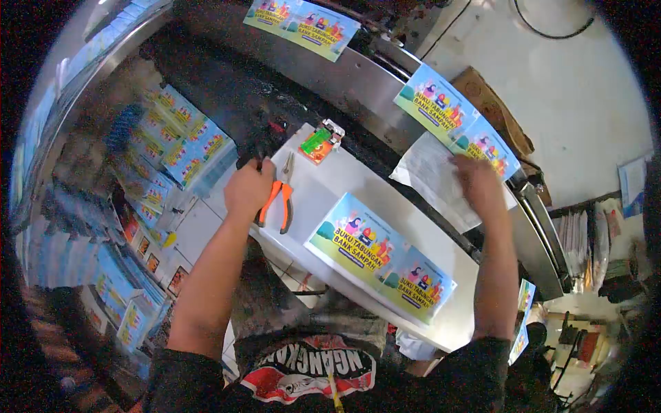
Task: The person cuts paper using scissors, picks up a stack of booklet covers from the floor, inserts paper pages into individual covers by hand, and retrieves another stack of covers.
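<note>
My right hand (480, 184) is at the machine's rail, slightly blurred, with its fingers curled at the edge of a printed booklet strip (437, 107). Partly under that hand hangs a white sheet (432, 172). My left hand (250, 187) is at the left end of the white table, its fingers closed around something dark that I cannot make out. Beside it lie pliers (278, 199) with orange handles. A stack of printed booklet strips (379, 258), blue and yellow, lies on the table between my arms.
A green and orange item (318, 143) with a metal piece sits at the table's (330, 180) far edge. The machine's metal rail (372, 72) runs behind, with another printed strip (303, 26) on it. Stacks of printed booklets (196, 148) stand at left. Cardboard (492, 103) leans behind the rail.
</note>
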Motion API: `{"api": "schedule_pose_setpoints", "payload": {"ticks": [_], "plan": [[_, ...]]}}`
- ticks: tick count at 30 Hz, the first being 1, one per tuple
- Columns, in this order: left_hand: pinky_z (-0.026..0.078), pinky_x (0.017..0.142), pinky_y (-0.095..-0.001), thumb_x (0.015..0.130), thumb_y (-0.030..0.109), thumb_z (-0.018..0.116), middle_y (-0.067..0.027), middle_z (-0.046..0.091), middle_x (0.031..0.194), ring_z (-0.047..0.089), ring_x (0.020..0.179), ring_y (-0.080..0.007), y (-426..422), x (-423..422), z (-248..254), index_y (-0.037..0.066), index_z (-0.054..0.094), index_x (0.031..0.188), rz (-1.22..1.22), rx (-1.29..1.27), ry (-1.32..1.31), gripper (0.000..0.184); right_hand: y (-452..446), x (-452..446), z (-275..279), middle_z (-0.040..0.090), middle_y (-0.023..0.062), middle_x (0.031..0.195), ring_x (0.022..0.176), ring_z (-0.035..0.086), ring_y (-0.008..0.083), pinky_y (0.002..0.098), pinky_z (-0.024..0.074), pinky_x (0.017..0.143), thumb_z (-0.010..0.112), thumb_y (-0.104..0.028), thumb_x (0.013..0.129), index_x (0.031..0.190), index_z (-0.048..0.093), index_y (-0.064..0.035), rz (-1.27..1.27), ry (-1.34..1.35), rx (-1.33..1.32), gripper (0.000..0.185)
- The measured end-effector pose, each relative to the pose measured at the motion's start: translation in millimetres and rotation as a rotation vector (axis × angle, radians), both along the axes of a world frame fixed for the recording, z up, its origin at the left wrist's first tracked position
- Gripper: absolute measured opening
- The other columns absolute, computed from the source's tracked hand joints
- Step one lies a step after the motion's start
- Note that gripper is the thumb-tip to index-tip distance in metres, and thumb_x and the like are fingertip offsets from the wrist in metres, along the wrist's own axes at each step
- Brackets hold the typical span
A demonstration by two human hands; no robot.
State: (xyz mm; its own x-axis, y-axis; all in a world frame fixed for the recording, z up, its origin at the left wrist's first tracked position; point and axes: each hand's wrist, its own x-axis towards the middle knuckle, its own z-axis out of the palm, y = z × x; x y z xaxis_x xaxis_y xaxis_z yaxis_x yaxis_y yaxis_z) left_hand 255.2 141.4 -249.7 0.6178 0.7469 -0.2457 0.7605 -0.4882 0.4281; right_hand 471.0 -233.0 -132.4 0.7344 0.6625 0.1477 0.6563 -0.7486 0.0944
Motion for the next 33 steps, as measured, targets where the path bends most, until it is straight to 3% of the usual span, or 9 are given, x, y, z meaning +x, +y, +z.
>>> {"api": "schedule_pose_setpoints", "payload": {"ticks": [3,7,10,16,21,24,28,33], "plan": [[0.049,0.091,-0.0485,0.094,0.051,0.039,-0.0249,0.068,0.108,0.065,0.104,-0.0397,2.2,1.7,-0.4,0.006,0.065,0.119,0.004,0.001,-0.017,0.057,17.4,-91.5,4.2,0.064,0.0188,0.119,0.110,0.060,0.0378,0.0471,0.0460,0.100,0.061,-0.023,0.091,0.122,0.062,-0.0066,0.028,0.251,0.149,0.035],[0.052,0.086,-0.0498,0.094,0.049,0.040,-0.0243,0.070,0.099,0.067,0.095,-0.0416,3.1,-0.8,-5.9,0.005,0.068,0.109,-0.016,0.020,-0.065,0.054,10.5,-197.7,0.3,0.053,0.0199,0.134,0.118,0.053,0.0384,0.0439,0.0458,0.100,0.076,-0.032,0.079,0.132,0.053,-0.0016,0.030,0.477,-0.053,0.064],[0.053,0.083,-0.0511,0.095,0.048,0.039,-0.0243,0.070,0.094,0.068,0.090,-0.0416,3.4,-5.2,-6.7,0.005,0.068,0.106,-0.031,0.033,-0.129,0.053,-1.5,-236.1,-16.2,0.050,0.0219,0.133,0.122,0.049,0.0396,0.0448,0.0441,0.101,0.079,-0.036,0.076,0.131,0.052,0.0024,0.119,0.478,-0.063,0.072],[0.053,0.082,-0.0524,0.095,0.049,0.041,-0.0265,0.069,0.092,0.068,0.090,-0.0423,3.2,-5.2,-1.7,0.004,0.069,0.104,-0.015,0.022,-0.136,0.053,0.4,-250.7,-35.5,0.051,0.0207,0.133,0.120,0.050,0.0378,0.0437,0.0443,0.100,0.082,-0.036,0.072,0.126,0.055,0.0048,0.062,0.346,-0.071,0.073],[0.053,0.083,-0.0530,0.095,0.052,0.042,-0.0272,0.069,0.093,0.068,0.091,-0.0434,-0.4,-8.3,1.5,0.003,0.069,0.103,0.013,0.015,-0.138,0.056,-8.5,-241.8,-42.7,0.058,0.0164,0.126,0.114,0.055,0.0360,0.0425,0.0478,0.096,0.086,-0.033,0.064,0.120,0.061,-0.0002,0.066,0.356,0.056,0.070],[0.054,0.079,-0.0490,0.095,0.047,0.042,-0.0236,0.071,0.091,0.069,0.087,-0.0393,-1.4,-10.0,5.3,0.004,0.069,0.102,-0.014,0.033,-0.111,0.051,-5.1,-231.5,-27.5,0.061,0.0160,0.122,0.112,0.058,0.0348,0.0422,0.0495,0.095,0.089,-0.034,0.060,0.118,0.063,-0.0029,0.001,0.481,0.059,0.070],[0.054,0.079,-0.0494,0.095,0.047,0.042,-0.0238,0.070,0.091,0.069,0.087,-0.0393,-1.8,-5.7,3.8,0.003,0.069,0.100,-0.010,0.037,-0.105,0.052,-11.4,-221.1,-30.4,0.061,0.0159,0.123,0.111,0.060,0.0343,0.0421,0.0498,0.095,0.089,-0.033,0.059,0.118,0.062,-0.0032,-0.057,0.593,0.137,0.071],[0.054,0.080,-0.0512,0.095,0.047,0.040,-0.0244,0.070,0.092,0.069,0.088,-0.0400,1.8,-4.8,0.8,0.002,0.068,0.099,-0.026,0.032,-0.107,0.054,-12.2,-225.2,-27.7,0.061,0.0160,0.126,0.113,0.059,0.0352,0.0432,0.0494,0.096,0.084,-0.020,0.065,0.120,0.061,-0.0024,0.054,0.505,0.057,0.062]]}}
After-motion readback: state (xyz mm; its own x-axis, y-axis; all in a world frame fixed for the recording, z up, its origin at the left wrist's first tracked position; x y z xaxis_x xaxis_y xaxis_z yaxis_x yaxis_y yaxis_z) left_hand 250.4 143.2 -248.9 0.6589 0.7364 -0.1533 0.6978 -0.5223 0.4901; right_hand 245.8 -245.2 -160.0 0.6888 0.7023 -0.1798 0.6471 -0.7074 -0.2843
